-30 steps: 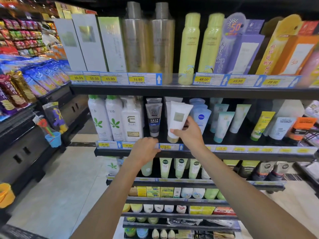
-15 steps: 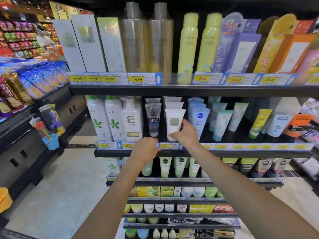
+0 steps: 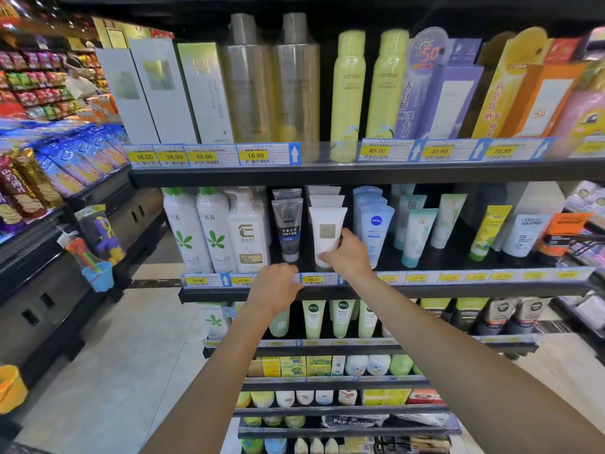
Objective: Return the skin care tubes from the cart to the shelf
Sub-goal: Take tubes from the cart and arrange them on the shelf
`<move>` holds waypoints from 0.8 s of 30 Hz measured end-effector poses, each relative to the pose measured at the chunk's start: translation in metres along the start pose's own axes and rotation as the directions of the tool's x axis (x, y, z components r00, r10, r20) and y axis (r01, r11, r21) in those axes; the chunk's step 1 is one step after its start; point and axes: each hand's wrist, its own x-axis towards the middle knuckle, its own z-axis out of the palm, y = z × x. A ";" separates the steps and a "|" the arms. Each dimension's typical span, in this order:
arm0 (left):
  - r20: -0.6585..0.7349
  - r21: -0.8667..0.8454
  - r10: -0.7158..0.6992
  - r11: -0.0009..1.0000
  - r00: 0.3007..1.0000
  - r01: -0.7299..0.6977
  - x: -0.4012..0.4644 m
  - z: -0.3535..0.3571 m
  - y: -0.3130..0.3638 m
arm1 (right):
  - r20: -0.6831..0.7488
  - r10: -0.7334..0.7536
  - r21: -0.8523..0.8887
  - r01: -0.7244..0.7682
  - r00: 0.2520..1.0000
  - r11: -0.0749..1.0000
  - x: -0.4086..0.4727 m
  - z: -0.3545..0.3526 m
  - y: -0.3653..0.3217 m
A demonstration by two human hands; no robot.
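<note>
A white skin care tube (image 3: 327, 232) stands cap down at the front of its row on the second shelf (image 3: 458, 285), between a grey men's tube (image 3: 288, 229) and blue Nivea tubes (image 3: 373, 231). My right hand (image 3: 347, 255) grips the white tube's lower part, thumb on its left side and fingers on its right. My left hand (image 3: 276, 286) rests on the shelf's front edge over the price rail, fingers curled over the rail. The cart is out of sight.
White pump bottles (image 3: 216, 234) stand left of the tubes; more tubes (image 3: 415, 234) fill the shelf to the right. Tall spray cans and boxes occupy the top shelf (image 3: 327, 173). Lower shelves hold several more tubes. A snack display (image 3: 49, 178) lines the aisle on the left.
My right hand lowered the white tube from a tilted, raised position down onto the shelf, where it now stands upright in its row. My left hand stayed on the shelf edge.
</note>
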 end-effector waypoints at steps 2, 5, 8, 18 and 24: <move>0.002 -0.006 -0.002 1.000 1.000 0.002 0.000 0.000 0.000 | 0.004 0.005 0.001 -0.005 1.000 1.000 0.001 0.000 0.001; 0.011 -0.012 0.000 1.000 1.000 0.000 -0.001 -0.001 0.000 | -0.001 0.022 0.000 -0.022 1.000 1.000 0.003 0.002 0.000; 0.012 -0.015 -0.003 1.000 1.000 0.003 -0.001 -0.002 0.001 | -0.014 0.032 -0.003 -0.032 0.999 0.999 0.005 0.003 0.000; 0.046 0.005 -0.027 1.000 0.999 0.026 -0.002 -0.005 0.004 | 0.014 0.024 -0.025 -0.024 1.000 0.999 0.005 0.000 -0.001; 0.063 0.033 -0.011 0.999 0.998 0.009 -0.004 -0.008 0.006 | 0.025 0.012 -0.019 -0.011 1.000 1.000 -0.007 -0.005 0.003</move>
